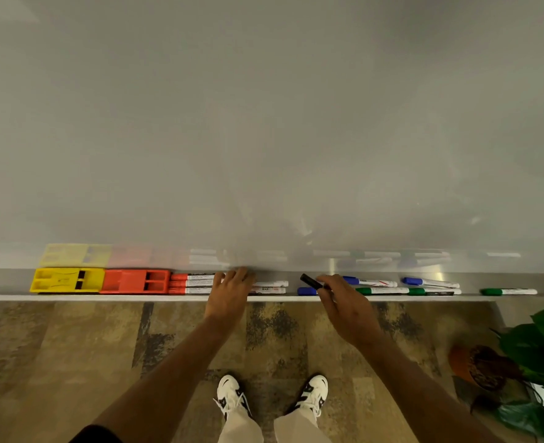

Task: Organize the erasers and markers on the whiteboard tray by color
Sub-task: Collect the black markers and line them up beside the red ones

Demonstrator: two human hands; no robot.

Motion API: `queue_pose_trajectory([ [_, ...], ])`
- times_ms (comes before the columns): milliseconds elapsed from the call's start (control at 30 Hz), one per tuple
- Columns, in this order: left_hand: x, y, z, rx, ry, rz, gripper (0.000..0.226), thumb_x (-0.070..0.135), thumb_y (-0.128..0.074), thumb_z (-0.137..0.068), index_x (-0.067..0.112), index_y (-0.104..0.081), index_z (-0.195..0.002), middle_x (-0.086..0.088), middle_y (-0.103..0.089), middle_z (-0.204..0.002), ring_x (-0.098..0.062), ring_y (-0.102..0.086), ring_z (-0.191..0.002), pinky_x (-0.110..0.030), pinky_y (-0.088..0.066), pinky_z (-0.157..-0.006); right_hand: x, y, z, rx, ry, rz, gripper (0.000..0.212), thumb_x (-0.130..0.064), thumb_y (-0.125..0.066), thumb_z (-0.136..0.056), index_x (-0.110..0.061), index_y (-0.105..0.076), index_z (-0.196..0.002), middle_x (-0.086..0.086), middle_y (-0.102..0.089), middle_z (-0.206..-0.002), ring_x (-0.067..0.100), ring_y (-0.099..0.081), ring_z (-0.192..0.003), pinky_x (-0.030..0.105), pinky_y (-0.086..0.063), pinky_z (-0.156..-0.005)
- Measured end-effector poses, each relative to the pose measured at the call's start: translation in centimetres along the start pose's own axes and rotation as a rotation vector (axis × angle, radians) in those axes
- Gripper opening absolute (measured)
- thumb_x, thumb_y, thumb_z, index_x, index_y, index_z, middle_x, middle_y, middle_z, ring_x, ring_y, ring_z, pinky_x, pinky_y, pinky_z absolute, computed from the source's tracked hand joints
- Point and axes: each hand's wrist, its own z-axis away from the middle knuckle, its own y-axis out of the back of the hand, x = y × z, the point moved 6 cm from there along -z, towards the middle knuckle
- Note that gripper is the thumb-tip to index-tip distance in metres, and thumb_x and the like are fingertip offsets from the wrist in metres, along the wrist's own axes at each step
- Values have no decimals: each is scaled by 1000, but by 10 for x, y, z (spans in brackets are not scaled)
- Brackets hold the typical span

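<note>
**Reds grouped at the left, blues and greens still mixed at the right**

At the tray's (72, 297) left end the yellow eraser (67, 280) sits touching the red eraser (135, 281); the red markers (192, 283) lie stacked just beside it, so the warm colours already read as one group; the left hand (230, 290) rests over those markers with fingers (218, 278) spread flat, seemingly squaring them up against the eraser; the right hand (344, 302) pinches a black marker (310, 280) between thumb and fingers, tilted above the tray's middle, likely seeking its own spot; toward the right end blue markers (430, 282) and green markers (385, 290) lie interleaved, with one green marker (508, 291) apart, so sorting there looks unfinished.
</note>
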Motion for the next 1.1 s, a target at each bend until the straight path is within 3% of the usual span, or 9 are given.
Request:
queue_pose_trajectory([
  [167,-26,18,24,128,92,91,49,1,-72,-73,20,-61,-117,-1,-63,-113,-23,-60,-103,-41,-48,-89,-41,-26,-18,-59,109,-8,20,-19,-49,-94,-20,-52,-113,-2,-58,-102,9,-54,-65,24,-51,-53],
  [333,-61,39,63,276,105,159,41,2,-74,-74,15,-66,-113,-2,-69,-104,-22,-66,-94,-42,-51,-85,-83,-50,-40,14,225,142,23,-9,-58,-88,-11,-64,-109,5,-65,-102,22,-59,-90,34,-53,-71],
  [467,-86,51,87,338,147,231,31,12,-68,-83,17,-65,-114,1,-68,-106,-20,-62,-95,-38,-48,-86,-100,-73,-55,1,206,268,18,-9,-67,-82,-16,-62,-98,4,-67,-94,28,-58,-92,41,-48,-76],
  [567,-100,52,97,321,171,220,29,16,-65,-85,23,-65,-114,6,-68,-107,-16,-63,-97,-41,-44,-94,-102,-92,-58,-39,182,392,34,-5,-78,-68,-17,-63,-96,4,-67,-87,29,-58,-87,42,-48,-72],
  [700,-109,47,109,297,169,201,25,22,-58,-91,29,-63,-115,13,-68,-110,-10,-64,-95,-47,-35,-105,-99,-108,-57,-56,135,471,46,-2,-78,-61,-19,-65,-102,4,-67,-92,30,-54,-92,43,-47,-73],
  [900,-105,43,116,287,110,191,22,25,-58,-94,28,-64,-115,12,-69,-109,-7,-66,-93,-52,-28,-108,-94,-116,-62,-146,110,490,45,-7,-78,-66,-19,-64,-106,2,-64,-105,28,-56,-101,44,-48,-86],
  [1100,-94,46,108,255,99,184,23,26,-57,-93,29,-64,-115,15,-67,-111,-5,-64,-98,-55,-25,-111,-92,-118,-51,-96,144,405,39,-3,-70,-74,-15,-64,-111,6,-61,-115,29,-59,-103,44,-48,-93],
])
